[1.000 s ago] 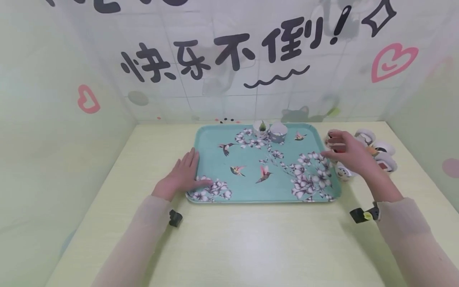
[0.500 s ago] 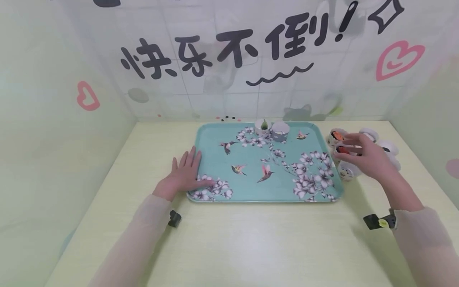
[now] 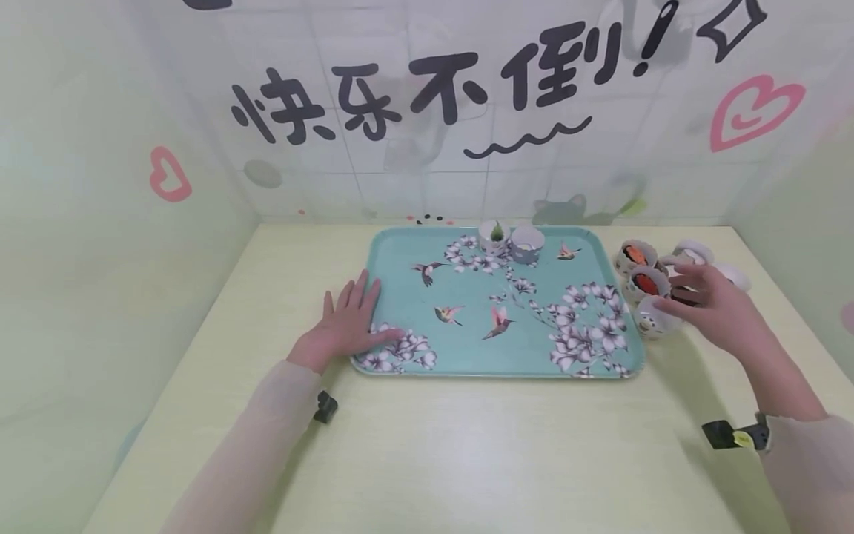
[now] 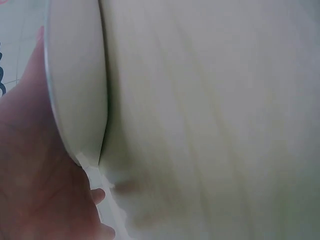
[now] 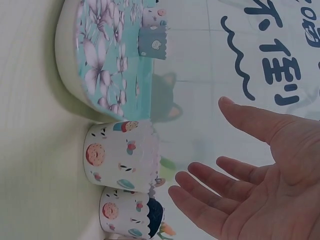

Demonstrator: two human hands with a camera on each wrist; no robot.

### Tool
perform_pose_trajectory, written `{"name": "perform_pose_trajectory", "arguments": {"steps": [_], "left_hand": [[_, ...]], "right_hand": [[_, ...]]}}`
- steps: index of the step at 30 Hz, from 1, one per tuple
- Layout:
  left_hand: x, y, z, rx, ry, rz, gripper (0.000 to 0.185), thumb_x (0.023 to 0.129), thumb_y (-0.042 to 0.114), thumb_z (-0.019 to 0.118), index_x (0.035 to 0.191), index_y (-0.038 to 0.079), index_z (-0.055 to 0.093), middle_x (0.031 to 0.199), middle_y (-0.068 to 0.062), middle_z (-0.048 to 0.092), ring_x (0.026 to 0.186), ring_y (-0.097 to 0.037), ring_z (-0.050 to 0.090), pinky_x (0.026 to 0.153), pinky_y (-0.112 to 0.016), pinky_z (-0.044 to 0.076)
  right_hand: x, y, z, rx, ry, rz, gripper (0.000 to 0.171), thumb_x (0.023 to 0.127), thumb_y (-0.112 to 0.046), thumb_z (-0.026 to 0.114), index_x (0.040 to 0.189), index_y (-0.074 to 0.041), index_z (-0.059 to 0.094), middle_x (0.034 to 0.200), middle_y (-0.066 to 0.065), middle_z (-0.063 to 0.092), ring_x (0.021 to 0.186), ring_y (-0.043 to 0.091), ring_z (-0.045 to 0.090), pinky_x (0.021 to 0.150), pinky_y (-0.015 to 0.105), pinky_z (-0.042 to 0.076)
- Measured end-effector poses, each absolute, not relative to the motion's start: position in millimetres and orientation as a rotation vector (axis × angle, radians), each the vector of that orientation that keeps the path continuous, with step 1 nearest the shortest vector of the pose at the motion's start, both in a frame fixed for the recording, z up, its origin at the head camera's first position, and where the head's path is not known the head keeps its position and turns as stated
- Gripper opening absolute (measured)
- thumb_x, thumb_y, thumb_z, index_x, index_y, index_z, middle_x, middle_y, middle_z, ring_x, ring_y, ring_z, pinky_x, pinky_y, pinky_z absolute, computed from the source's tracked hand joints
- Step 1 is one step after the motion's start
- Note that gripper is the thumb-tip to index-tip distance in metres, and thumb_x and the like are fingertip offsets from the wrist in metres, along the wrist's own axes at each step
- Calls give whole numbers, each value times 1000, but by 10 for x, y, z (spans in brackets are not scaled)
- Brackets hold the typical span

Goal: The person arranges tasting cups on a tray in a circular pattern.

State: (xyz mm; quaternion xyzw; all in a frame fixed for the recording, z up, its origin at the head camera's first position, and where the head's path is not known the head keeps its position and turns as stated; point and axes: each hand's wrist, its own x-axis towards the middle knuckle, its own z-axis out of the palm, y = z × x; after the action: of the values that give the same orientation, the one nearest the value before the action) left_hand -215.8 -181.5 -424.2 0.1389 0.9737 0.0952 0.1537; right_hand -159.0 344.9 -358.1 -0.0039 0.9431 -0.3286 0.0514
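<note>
1. My left hand (image 3: 343, 320) lies flat, fingers straight and slightly spread, thumb and fingertips resting on the near left corner of the teal tray (image 3: 400, 274). The left wrist view shows the tray's pale rim (image 4: 75, 90) right against my palm (image 4: 35, 170).
2. My right hand (image 3: 710, 304) is open, fingers extended and apart, holding nothing. The right wrist view confirms the spread fingers (image 5: 220, 192) with a gap to the nearest cup.
3. Just under and ahead of my right fingertips sits a cluster of paper cupcake cups on the table. Nearest is a white patterned cup (image 3: 650, 319) (image 5: 122, 157), just beside the tray's right edge. Beyond it stand a cup with red filling (image 3: 643, 283) and another with orange filling (image 3: 634, 256).
4. More cups (image 3: 694, 252) lie behind my right hand, partly hidden by it; contents cannot be told.
5. Far side of the tray from my hands: two cups side by side, one holding something green (image 3: 496, 236), one greyish (image 3: 527, 245).
6. Everything rests on a pale yellow table (image 3: 467, 445).
</note>
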Motion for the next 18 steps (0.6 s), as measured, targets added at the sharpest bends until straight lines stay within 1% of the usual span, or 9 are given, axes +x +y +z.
{"name": "perform_pose_trajectory", "arguments": {"steps": [1,3,5,6,7,9,10,12,18], "left_hand": [[-2163,-1816,-4252,402,2794,271,121,81,84,49,161,8,0,167,-18,-15,154,-47,-3,119,-73,-5],[-2179,-1825,-4288,405,2796,262,121,81,85,48,161,8,0,167,-17,-16,154,-46,-3,119,-73,-5],[-2189,-1832,-4318,405,2797,259,121,80,85,47,161,9,0,167,-16,-17,154,-45,-3,119,-73,-6],[-2192,-1835,-4328,407,2797,262,121,81,85,47,161,8,-1,167,-16,-17,154,-46,-3,118,-73,-6],[-2190,-1835,-4328,408,2799,260,121,81,85,47,161,8,-1,167,-16,-17,154,-46,-3,118,-73,-7],[-2192,-1835,-4333,403,2800,251,121,81,86,46,161,9,-1,167,-15,-18,154,-45,-4,118,-73,-7],[-2190,-1834,-4330,401,2801,246,121,81,86,46,161,9,-2,167,-15,-18,154,-45,-4,118,-73,-7],[-2186,-1829,-4313,401,2804,241,121,81,86,46,161,8,-1,167,-16,-17,154,-45,-4,118,-73,-7],[-2172,-1809,-4270,402,2812,226,116,84,79,51,161,7,1,167,-18,-14,154,-46,-3,118,-74,-5]], "right_hand": [[-1581,3459,-3588,0,2868,-996,78,97,-36,64,150,7,27,144,37,41,131,59,42,100,68,41],[-1567,3483,-3599,19,2864,-989,79,98,-37,63,150,9,25,144,37,41,130,59,42,99,68,42],[-1555,3511,-3606,28,2861,-984,80,98,-37,63,150,10,24,145,38,41,130,59,42,95,53,53],[-1550,3523,-3609,30,2859,-984,81,98,-37,63,151,10,24,145,38,41,129,59,42,91,41,56],[-1544,3534,-3612,32,2856,-989,81,98,-37,63,151,10,23,145,38,40,129,59,42,86,29,57],[-1533,3555,-3618,30,2856,-995,82,98,-37,63,151,10,22,145,38,40,129,59,42,74,9,47],[-1528,3564,-3623,27,2862,-995,81,98,-37,63,151,10,22,145,38,41,128,59,43,68,4,39],[-1517,3578,-3634,22,2868,-1003,81,98,-36,62,152,10,22,145,38,42,127,58,43,67,0,34],[-1477,3620,-3668,27,2896,-991,78,98,-35,63,150,10,26,144,38,42,125,57,45,67,2,34]]}}
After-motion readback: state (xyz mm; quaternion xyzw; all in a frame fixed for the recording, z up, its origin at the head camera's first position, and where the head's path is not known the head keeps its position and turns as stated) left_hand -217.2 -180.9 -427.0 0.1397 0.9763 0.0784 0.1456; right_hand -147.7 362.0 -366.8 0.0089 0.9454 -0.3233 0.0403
